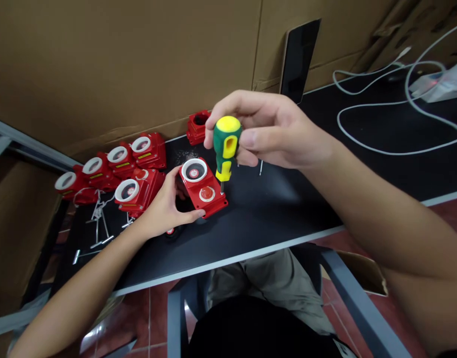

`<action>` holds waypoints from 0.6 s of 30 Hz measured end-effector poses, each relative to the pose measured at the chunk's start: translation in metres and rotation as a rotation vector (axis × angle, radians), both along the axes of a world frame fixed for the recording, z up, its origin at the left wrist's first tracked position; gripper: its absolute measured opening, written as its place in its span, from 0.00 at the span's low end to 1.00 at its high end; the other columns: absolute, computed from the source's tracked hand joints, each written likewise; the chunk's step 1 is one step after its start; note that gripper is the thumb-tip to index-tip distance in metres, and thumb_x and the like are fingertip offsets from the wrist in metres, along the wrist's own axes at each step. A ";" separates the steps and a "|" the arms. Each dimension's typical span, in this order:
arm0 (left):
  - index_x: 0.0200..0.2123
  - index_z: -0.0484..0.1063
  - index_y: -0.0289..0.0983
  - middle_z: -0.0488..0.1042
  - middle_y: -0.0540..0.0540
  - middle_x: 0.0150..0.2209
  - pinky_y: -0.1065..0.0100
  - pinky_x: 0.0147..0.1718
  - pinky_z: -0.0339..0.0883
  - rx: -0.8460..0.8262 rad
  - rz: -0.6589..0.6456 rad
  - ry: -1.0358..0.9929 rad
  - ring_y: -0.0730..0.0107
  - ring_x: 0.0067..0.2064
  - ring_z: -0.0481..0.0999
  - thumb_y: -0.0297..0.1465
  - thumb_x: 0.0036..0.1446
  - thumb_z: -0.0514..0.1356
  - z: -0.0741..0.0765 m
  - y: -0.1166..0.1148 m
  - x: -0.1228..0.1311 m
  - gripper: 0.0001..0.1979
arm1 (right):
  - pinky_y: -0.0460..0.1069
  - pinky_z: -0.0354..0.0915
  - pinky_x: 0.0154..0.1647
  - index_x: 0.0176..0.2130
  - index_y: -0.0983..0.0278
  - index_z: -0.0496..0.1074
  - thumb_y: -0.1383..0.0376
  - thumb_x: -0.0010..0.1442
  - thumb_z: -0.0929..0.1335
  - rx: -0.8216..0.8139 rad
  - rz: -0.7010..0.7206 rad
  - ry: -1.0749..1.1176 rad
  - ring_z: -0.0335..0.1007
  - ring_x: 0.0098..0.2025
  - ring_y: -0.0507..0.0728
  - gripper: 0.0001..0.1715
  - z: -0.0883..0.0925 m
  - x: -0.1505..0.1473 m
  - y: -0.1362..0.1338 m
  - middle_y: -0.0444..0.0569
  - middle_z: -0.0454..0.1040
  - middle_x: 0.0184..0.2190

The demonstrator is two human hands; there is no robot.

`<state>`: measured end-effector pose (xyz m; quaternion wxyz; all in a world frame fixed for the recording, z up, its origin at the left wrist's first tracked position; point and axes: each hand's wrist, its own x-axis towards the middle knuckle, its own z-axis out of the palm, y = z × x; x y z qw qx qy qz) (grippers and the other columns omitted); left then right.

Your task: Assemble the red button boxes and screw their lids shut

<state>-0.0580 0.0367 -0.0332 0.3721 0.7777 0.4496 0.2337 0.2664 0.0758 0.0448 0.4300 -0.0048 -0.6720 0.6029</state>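
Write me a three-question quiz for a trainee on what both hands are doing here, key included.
1. Which hand holds the green-and-yellow screwdriver?
2. True or false: the left hand grips the red unit that the screwdriver points down at.
3. What colour is the large raised ring on that unit?
a) green
b) white
c) blue

Key:
1. The right hand, with fingers and thumb around the handle.
2. True; the thumb lies along the near edge, and the screwdriver's shaft points down at a corner.
3. b) white.
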 end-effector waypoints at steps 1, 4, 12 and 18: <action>0.81 0.50 0.41 0.68 0.28 0.75 0.32 0.68 0.80 0.012 0.001 0.001 0.30 0.72 0.77 0.51 0.57 0.81 -0.001 0.000 0.000 0.61 | 0.40 0.69 0.33 0.58 0.68 0.77 0.62 0.73 0.81 0.002 -0.031 0.000 0.69 0.33 0.43 0.20 0.000 -0.001 -0.003 0.46 0.82 0.51; 0.81 0.51 0.41 0.72 0.30 0.72 0.32 0.66 0.82 0.051 -0.008 0.004 0.35 0.66 0.82 0.50 0.56 0.81 -0.003 -0.001 0.000 0.62 | 0.41 0.70 0.37 0.49 0.64 0.76 0.61 0.66 0.85 -0.015 -0.156 -0.001 0.70 0.38 0.46 0.22 0.002 -0.007 -0.012 0.41 0.78 0.45; 0.81 0.55 0.45 0.73 0.31 0.72 0.37 0.57 0.90 0.116 -0.041 -0.030 0.40 0.59 0.86 0.46 0.57 0.83 -0.003 -0.002 0.001 0.59 | 0.45 0.76 0.40 0.48 0.58 0.82 0.54 0.61 0.87 -0.013 -0.405 -0.027 0.72 0.42 0.53 0.23 0.005 -0.014 -0.026 0.44 0.79 0.45; 0.80 0.54 0.42 0.73 0.31 0.70 0.37 0.55 0.90 0.112 -0.026 -0.019 0.41 0.57 0.86 0.48 0.56 0.83 -0.001 -0.004 0.005 0.60 | 0.49 0.63 0.25 0.49 0.61 0.87 0.56 0.69 0.82 -0.041 -0.282 -0.074 0.61 0.26 0.50 0.14 0.008 -0.007 -0.023 0.47 0.87 0.47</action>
